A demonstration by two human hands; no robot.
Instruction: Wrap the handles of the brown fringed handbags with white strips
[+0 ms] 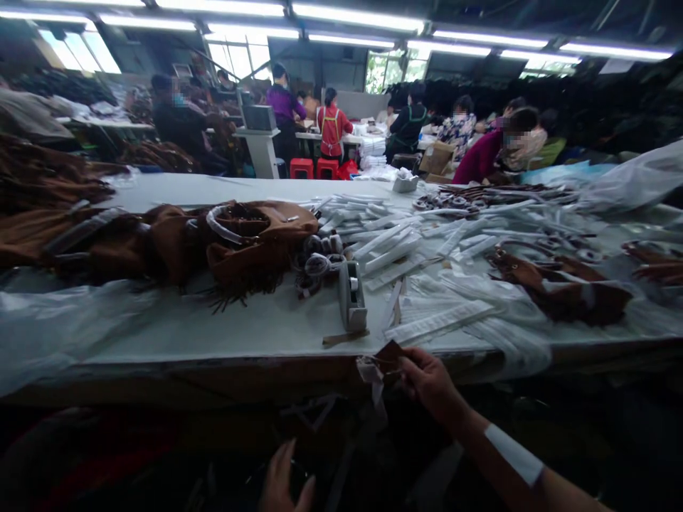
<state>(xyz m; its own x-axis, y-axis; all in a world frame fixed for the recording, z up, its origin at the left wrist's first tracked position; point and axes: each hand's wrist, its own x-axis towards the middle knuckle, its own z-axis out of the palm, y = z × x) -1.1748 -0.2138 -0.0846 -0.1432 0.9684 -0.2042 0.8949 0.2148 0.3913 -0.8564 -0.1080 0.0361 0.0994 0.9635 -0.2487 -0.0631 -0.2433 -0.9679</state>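
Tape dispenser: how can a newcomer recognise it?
Find the long white table, then the brown bags at left. Just right of them, near the front edge, is the tape dispenser: a grey body holding a roll, unlike the flat white strips.

Bag workshop floor, pretty clearly

So this was a factory-type workshop, no doubt. Brown fringed bags (240, 235) were heaped along a long pale worktable (176, 327), with a tape dispenser (352, 295) and loads of white wrapping strips (395, 249) beside them. Behind it, several people, a couple in aprons (331, 131), worked at more tables (346, 137) under rows of tube lights (357, 16).
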